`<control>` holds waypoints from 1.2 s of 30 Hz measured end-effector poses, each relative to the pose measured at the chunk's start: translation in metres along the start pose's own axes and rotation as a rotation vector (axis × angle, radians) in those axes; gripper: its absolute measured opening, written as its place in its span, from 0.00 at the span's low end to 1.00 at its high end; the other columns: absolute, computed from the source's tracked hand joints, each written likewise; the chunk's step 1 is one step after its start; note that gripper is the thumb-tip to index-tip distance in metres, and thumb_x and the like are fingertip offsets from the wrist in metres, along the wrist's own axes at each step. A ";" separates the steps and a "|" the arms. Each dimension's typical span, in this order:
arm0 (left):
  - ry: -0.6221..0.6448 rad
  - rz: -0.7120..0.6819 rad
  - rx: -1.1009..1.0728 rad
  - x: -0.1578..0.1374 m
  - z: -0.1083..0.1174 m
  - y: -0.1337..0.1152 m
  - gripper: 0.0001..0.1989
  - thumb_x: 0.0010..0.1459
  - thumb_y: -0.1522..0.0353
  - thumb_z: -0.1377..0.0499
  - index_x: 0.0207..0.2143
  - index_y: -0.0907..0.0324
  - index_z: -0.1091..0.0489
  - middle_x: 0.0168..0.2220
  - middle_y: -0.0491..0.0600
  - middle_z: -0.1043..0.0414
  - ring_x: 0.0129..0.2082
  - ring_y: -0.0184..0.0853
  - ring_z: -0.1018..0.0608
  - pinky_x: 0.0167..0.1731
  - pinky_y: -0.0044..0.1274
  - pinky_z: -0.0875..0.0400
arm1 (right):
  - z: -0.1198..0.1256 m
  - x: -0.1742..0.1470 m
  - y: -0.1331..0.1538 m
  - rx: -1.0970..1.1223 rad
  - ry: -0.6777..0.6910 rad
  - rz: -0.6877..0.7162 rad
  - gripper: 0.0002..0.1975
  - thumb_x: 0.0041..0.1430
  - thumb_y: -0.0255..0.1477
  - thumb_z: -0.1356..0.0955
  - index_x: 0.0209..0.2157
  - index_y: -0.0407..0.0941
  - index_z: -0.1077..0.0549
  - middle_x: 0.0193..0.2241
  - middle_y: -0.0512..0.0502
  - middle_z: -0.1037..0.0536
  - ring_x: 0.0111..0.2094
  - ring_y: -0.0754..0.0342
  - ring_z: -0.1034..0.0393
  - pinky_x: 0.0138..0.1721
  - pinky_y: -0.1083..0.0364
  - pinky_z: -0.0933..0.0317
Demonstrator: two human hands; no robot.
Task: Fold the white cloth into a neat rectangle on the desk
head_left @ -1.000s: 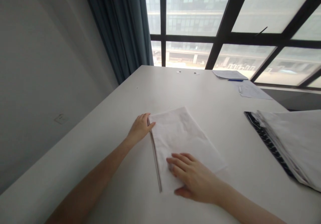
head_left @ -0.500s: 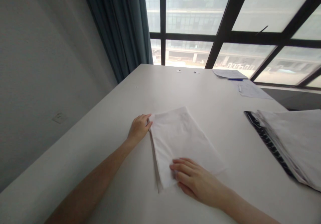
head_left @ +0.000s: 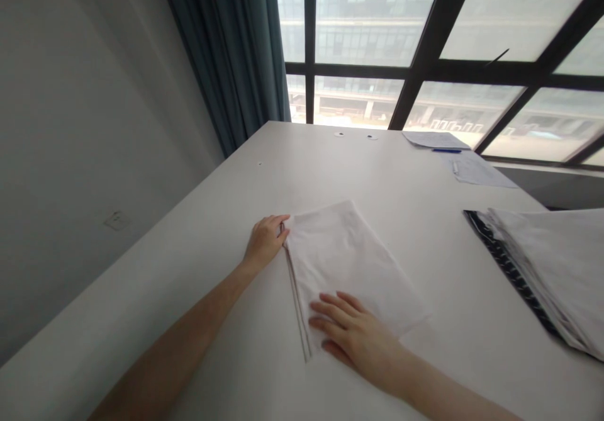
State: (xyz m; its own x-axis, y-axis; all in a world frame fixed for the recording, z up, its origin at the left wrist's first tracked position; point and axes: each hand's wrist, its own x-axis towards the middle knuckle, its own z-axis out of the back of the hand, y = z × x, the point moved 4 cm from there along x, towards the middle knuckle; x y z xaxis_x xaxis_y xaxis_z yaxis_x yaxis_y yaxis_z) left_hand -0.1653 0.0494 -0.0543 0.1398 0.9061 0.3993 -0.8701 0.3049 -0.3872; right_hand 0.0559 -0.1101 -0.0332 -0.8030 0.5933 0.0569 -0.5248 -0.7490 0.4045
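A folded white cloth (head_left: 349, 257) lies on the table in front of me, its layered edges showing along the left side. My left hand (head_left: 267, 240) is at its far left corner, the thumb and fingers closed on the edge there. Over the near part of the cloth rests my right hand (head_left: 353, 333), palm down with the fingers stretched and slightly spread. That hand hides some of the cloth's near edge.
On the right, a stack of white cloths (head_left: 557, 251) lies over a black piece with white marks (head_left: 509, 276). Papers (head_left: 486, 170) and a blue pen (head_left: 446, 151) are at the white table's (head_left: 302, 169) far right. A wall (head_left: 94, 144) borders the left.
My right hand has slid a little to the left over the cloth and its fingers have flattened out. The left hand stays at the corner. The view has shifted slightly.
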 end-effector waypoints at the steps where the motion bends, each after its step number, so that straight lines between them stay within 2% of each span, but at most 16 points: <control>1: 0.003 -0.004 0.018 -0.001 0.001 -0.002 0.17 0.58 0.71 0.44 0.50 0.58 0.30 0.43 0.51 0.27 0.45 0.40 0.28 0.49 0.34 0.34 | 0.004 -0.003 -0.007 0.017 0.011 0.003 0.17 0.66 0.33 0.38 0.56 0.51 0.33 0.59 0.49 0.34 0.63 0.51 0.45 0.63 0.45 0.52; 4: 0.026 -0.015 0.104 -0.004 0.001 -0.009 0.19 0.56 0.71 0.44 0.51 0.56 0.30 0.37 0.51 0.30 0.42 0.41 0.29 0.47 0.34 0.34 | 0.022 -0.018 -0.038 0.066 0.032 -0.012 0.17 0.66 0.33 0.38 0.55 0.56 0.32 0.58 0.50 0.31 0.62 0.52 0.45 0.64 0.43 0.56; 6: 0.033 -0.018 0.154 -0.007 0.002 -0.015 0.21 0.55 0.70 0.43 0.52 0.55 0.31 0.37 0.51 0.32 0.41 0.41 0.30 0.46 0.34 0.33 | 0.035 -0.030 -0.064 0.076 0.032 -0.070 0.17 0.67 0.32 0.40 0.55 0.58 0.31 0.57 0.50 0.30 0.62 0.50 0.45 0.63 0.39 0.58; 8: 0.021 -0.063 0.177 -0.010 0.003 -0.024 0.23 0.54 0.71 0.42 0.54 0.54 0.32 0.42 0.53 0.33 0.45 0.43 0.30 0.49 0.36 0.35 | 0.043 -0.042 -0.087 0.079 -0.003 -0.146 0.17 0.68 0.31 0.42 0.52 0.57 0.29 0.57 0.49 0.30 0.62 0.49 0.45 0.62 0.37 0.58; 10: 0.028 -0.190 0.166 -0.013 0.003 -0.036 0.25 0.54 0.75 0.44 0.54 0.53 0.32 0.52 0.54 0.36 0.54 0.44 0.33 0.55 0.39 0.40 | 0.046 -0.053 -0.103 0.074 -0.074 -0.208 0.17 0.68 0.31 0.42 0.51 0.54 0.28 0.57 0.46 0.30 0.62 0.49 0.44 0.62 0.38 0.57; 12: 0.092 -0.373 0.113 -0.018 0.002 -0.050 0.27 0.53 0.80 0.49 0.54 0.53 0.32 0.59 0.51 0.39 0.62 0.42 0.40 0.60 0.40 0.47 | 0.044 -0.060 -0.107 0.051 -0.129 -0.235 0.16 0.66 0.34 0.40 0.52 0.51 0.30 0.57 0.42 0.31 0.62 0.48 0.45 0.62 0.39 0.56; 14: 0.195 -0.536 0.031 -0.025 0.000 -0.063 0.28 0.54 0.82 0.52 0.53 0.53 0.32 0.61 0.48 0.39 0.65 0.39 0.45 0.62 0.40 0.49 | 0.038 -0.063 -0.104 0.006 -0.156 -0.232 0.21 0.63 0.39 0.36 0.55 0.50 0.33 0.58 0.40 0.33 0.63 0.46 0.47 0.62 0.38 0.56; 16: 0.281 -0.645 -0.055 -0.031 -0.003 -0.073 0.25 0.58 0.80 0.53 0.54 0.54 0.33 0.59 0.47 0.35 0.65 0.37 0.44 0.62 0.37 0.46 | 0.034 -0.063 -0.098 -0.049 -0.175 -0.213 0.25 0.59 0.41 0.33 0.56 0.49 0.34 0.59 0.39 0.34 0.64 0.44 0.48 0.62 0.37 0.55; 18: 0.333 -0.712 -0.112 -0.036 -0.007 -0.079 0.21 0.62 0.74 0.51 0.56 0.55 0.35 0.58 0.48 0.33 0.63 0.36 0.40 0.61 0.35 0.43 | 0.033 -0.063 -0.092 -0.101 -0.205 -0.188 0.23 0.59 0.39 0.33 0.55 0.48 0.33 0.58 0.39 0.32 0.63 0.44 0.47 0.61 0.37 0.53; 21: 0.339 -0.733 -0.144 -0.038 -0.012 -0.081 0.17 0.65 0.68 0.49 0.56 0.54 0.34 0.56 0.48 0.31 0.58 0.34 0.32 0.60 0.32 0.40 | 0.033 -0.062 -0.087 -0.179 -0.240 -0.128 0.15 0.61 0.33 0.35 0.49 0.47 0.30 0.55 0.39 0.29 0.61 0.45 0.43 0.60 0.38 0.50; 25: 0.300 -0.688 -0.158 -0.035 -0.017 -0.078 0.14 0.67 0.67 0.49 0.51 0.53 0.30 0.52 0.45 0.27 0.54 0.32 0.27 0.58 0.30 0.36 | 0.034 -0.060 -0.083 -0.268 -0.291 -0.070 0.06 0.62 0.29 0.36 0.40 0.47 0.28 0.53 0.42 0.27 0.58 0.45 0.38 0.58 0.39 0.46; 31: 0.272 -0.654 -0.184 -0.033 -0.018 -0.076 0.12 0.66 0.67 0.49 0.48 0.55 0.28 0.50 0.45 0.25 0.52 0.32 0.26 0.56 0.29 0.34 | 0.037 -0.060 -0.071 -0.182 -0.410 0.034 0.07 0.62 0.22 0.38 0.40 0.45 0.32 0.49 0.40 0.24 0.54 0.51 0.32 0.58 0.44 0.43; 36: 0.308 -0.637 -0.220 -0.032 -0.019 -0.074 0.12 0.66 0.67 0.48 0.47 0.54 0.27 0.50 0.45 0.26 0.53 0.33 0.26 0.57 0.29 0.35 | 0.032 -0.056 -0.067 -0.108 -0.296 0.038 0.04 0.63 0.24 0.38 0.38 0.45 0.33 0.50 0.39 0.25 0.56 0.53 0.35 0.57 0.48 0.41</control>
State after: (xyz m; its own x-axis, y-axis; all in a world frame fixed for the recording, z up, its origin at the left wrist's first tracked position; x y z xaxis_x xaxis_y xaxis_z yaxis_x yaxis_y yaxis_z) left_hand -0.0962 0.0031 -0.0539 0.7405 0.5651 0.3638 -0.4656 0.8217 -0.3287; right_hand 0.1450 -0.0834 -0.0342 -0.7142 0.6121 0.3395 -0.5353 -0.7902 0.2985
